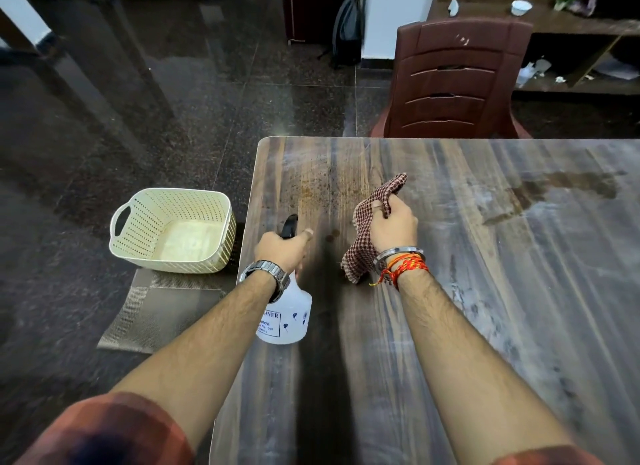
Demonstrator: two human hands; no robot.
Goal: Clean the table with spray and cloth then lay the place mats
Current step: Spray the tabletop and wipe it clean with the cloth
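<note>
My left hand [282, 248] grips the black trigger head of a white spray bottle [289, 317], held over the near left part of the wooden table [485, 291], nozzle pointing away from me. My right hand [393, 224] is closed on a red-and-white checked cloth [360, 243], which hangs bunched just above the tabletop beside the bottle. Brownish specks and stains [313, 191] lie on the wood ahead of both hands. Brown woven place mats [156, 312] lie on the floor to the left of the table.
A cream perforated basket [173, 229] sits on the far end of the place mats. A dark wet streak [561, 187] marks the table's far right. A brown plastic chair [457, 80] stands at the far edge. A dark polished floor lies to the left.
</note>
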